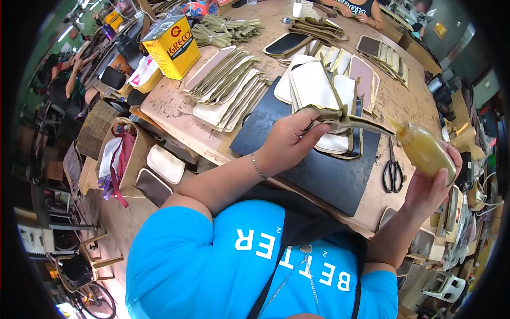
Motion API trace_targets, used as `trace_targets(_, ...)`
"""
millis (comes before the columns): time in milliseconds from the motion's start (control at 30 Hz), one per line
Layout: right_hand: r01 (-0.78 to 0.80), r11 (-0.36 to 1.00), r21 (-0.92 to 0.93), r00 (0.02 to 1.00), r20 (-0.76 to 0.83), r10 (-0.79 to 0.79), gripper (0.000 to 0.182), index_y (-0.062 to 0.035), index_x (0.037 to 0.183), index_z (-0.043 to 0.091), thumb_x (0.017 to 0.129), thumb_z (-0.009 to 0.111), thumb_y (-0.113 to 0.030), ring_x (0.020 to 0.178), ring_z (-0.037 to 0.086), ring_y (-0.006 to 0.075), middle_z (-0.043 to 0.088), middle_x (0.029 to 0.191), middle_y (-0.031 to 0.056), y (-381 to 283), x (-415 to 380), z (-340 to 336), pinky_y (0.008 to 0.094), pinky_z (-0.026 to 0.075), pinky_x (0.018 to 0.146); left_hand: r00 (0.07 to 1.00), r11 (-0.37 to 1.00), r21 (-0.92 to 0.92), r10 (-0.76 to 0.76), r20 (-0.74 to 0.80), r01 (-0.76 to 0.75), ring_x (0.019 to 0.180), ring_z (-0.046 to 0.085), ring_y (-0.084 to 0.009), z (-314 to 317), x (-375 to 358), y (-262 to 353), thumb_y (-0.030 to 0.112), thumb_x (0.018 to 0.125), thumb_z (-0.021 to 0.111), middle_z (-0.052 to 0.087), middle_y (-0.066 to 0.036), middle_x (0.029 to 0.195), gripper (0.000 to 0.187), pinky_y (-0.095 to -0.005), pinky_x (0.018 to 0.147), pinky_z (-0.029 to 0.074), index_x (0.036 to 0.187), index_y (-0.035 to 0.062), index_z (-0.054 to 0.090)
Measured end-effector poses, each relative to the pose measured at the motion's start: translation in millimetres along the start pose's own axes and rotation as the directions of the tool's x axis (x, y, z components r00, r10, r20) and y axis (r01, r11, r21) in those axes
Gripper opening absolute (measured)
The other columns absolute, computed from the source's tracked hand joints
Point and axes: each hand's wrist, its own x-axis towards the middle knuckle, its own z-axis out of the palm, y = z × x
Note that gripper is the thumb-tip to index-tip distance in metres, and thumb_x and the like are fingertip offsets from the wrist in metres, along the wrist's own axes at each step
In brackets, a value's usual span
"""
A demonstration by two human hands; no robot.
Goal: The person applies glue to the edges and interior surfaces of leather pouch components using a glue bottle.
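My left hand is closed on one end of a thin olive-edged fabric piece, held up above a dark board. Around a squeeze bottle of yellowish glue are the fingers of my right hand. The bottle tilts, its nozzle pointing up and left near the far end of the fabric piece; whether they touch I cannot tell. White panels with dark and olive edging lie on the board behind my left hand. Black-handled scissors rest right of the board.
Stacked panels lie on the wooden table, beside a yellow can. More panel bundles are at the back right. A co-worker's hands are at the far edge. A box stands left of the table.
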Motion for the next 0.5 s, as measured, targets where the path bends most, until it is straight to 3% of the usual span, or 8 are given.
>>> trace_targets(233,-0.061,0.998,-0.013,0.997,-0.056,0.060,0.055,0.0013,0.124,0.043,0.088,0.070,-0.032,0.114,0.056,0.0286,0.053,0.122,0.0220,-3,1,13,0.0433,0.044,0.103,1.000,0.995,0.093,-0.019,-0.014,0.020,0.067,0.061,-0.0247,-5,-3,6,0.011,0.092,0.066,0.064,-0.015,0.080,0.014,-0.0311,0.062,0.048,0.102,0.0006,0.064)
trace_targets(433,0.151,0.963,-0.224,0.988,0.071,-0.139,0.058,0.0001,0.120,0.044,0.083,0.075,-0.034,0.111,0.058,0.0308,0.057,0.114,0.0235,-15,-4,24,0.0418,0.045,0.098,0.997,0.988,0.139,0.074,-0.004,-0.073,0.070,0.063,-0.0323,-3,-8,-6,0.005,0.088,0.066,0.064,-0.016,0.079,0.012,-0.0343,0.062,0.049,0.099,0.0011,0.064)
trace_targets(500,0.150,0.954,-0.258,0.988,0.069,-0.136,0.059,-0.0028,0.118,0.046,0.080,0.078,-0.034,0.105,0.059,0.0295,0.059,0.109,0.0231,-21,-8,32,0.0402,0.046,0.095,0.993,0.975,0.192,0.115,-0.006,-0.111,0.069,0.062,-0.0321,-2,-8,-8,0.004,0.088,0.066,0.063,-0.016,0.079,0.011,-0.0343,0.061,0.049,0.097,0.0000,0.063)
